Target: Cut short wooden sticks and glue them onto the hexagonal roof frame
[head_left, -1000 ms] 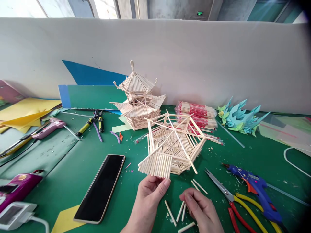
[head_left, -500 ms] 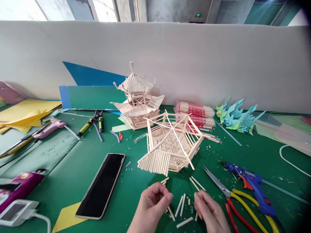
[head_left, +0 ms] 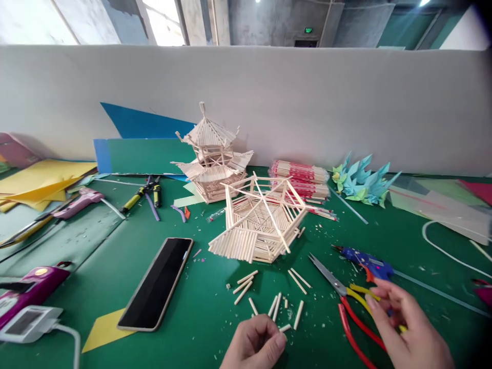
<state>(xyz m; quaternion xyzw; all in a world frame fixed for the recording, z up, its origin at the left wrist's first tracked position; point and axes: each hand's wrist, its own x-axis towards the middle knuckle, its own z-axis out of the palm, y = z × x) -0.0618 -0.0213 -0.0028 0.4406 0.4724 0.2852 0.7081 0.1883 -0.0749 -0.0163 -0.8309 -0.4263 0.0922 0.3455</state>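
Note:
My left hand (head_left: pixel 255 342) is closed in a pinch at the bottom centre; whatever its fingertips hold is hidden. A short wooden stick (head_left: pixel 285 328) shows right by its thumb. Over the handle of the blue hot glue gun (head_left: pixel 365 260) is my right hand (head_left: pixel 407 323), thumb and fingers apart around it. Yellow-and-red-handled pliers (head_left: pixel 338 287) lie beside that hand, partly covered by it. Several cut sticks (head_left: pixel 299 314) are scattered ahead of my left hand. Beyond them sits an open wooden stick frame (head_left: pixel 265 220), one side panel filled with sticks.
A finished stick pagoda (head_left: pixel 211 164) stands behind the frame, beside packs of sticks (head_left: pixel 300 179) and blue paper flowers (head_left: pixel 363 182). To the left lie a phone (head_left: pixel 156 284), a pink glue gun (head_left: pixel 82 202), and black-and-yellow cutters (head_left: pixel 144 196). A white partition (head_left: pixel 307 102) closes the back.
My right hand has moved right, from the loose sticks to the glue gun, and its fingers have spread. A stick lies where it was. My left hand stays pinched; the view has shifted slightly.

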